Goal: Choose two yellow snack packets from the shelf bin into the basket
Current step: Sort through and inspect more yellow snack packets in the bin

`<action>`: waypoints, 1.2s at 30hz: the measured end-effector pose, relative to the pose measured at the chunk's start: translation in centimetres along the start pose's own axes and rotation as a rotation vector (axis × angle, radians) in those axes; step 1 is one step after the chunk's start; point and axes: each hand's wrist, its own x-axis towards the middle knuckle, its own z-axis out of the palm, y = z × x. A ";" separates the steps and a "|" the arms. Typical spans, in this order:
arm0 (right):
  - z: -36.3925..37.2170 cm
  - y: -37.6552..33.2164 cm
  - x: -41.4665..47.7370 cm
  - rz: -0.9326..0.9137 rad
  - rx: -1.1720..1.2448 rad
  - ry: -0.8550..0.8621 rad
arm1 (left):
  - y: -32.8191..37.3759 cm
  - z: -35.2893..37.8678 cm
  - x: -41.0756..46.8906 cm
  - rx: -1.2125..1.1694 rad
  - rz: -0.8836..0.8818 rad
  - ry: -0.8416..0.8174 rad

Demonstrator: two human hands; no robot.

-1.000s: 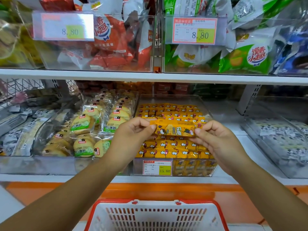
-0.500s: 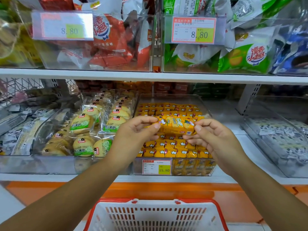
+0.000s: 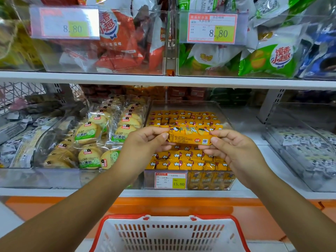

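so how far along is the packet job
Done: nothing yet; the part of the basket in view shows nothing inside. In hand: the left hand and right hand pinch a yellow packet by its ends, above the bin. To do: drop it in the basket, then pick a second.

Bright even shop light, glare on clear bins (image 3: 101, 66), wide-angle bending and softness at edges
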 end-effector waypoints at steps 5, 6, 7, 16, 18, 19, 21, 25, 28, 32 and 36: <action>-0.5 -0.3 0.2 0.067 0.155 -0.061 | 0.3 -0.6 0.0 -0.045 -0.022 -0.076; -0.5 -0.3 0.2 0.063 0.153 -0.074 | 0.3 -0.6 0.0 -0.038 -0.014 -0.074; -0.6 -0.3 0.1 0.054 0.137 -0.075 | 0.2 -0.7 0.0 -0.031 -0.002 -0.064; -0.3 0.0 -0.1 -0.018 -0.030 -0.018 | -0.4 -0.7 0.4 0.089 0.047 -0.026; -0.2 0.1 -0.1 -0.024 0.025 -0.050 | -0.5 -0.4 0.3 0.058 0.018 -0.038; -0.2 0.2 -0.1 -0.024 0.042 -0.056 | -0.5 -0.2 0.3 0.048 0.001 -0.032; -0.1 0.1 -0.1 -0.021 0.043 -0.034 | -0.6 0.2 0.2 0.046 -0.002 -0.015; 0.1 -0.1 -0.2 -0.072 -0.004 0.058 | -0.4 0.5 0.0 -0.022 0.016 0.003; 0.2 -0.1 -0.2 -0.076 -0.019 0.053 | -0.5 0.7 -0.2 0.005 0.029 0.037; 0.2 -0.1 -0.3 -0.020 -0.016 0.006 | -0.4 0.6 -0.1 -0.032 -0.020 0.025; 0.3 -0.2 -0.3 -0.011 -0.018 0.013 | -0.2 0.3 0.1 -0.046 -0.044 0.018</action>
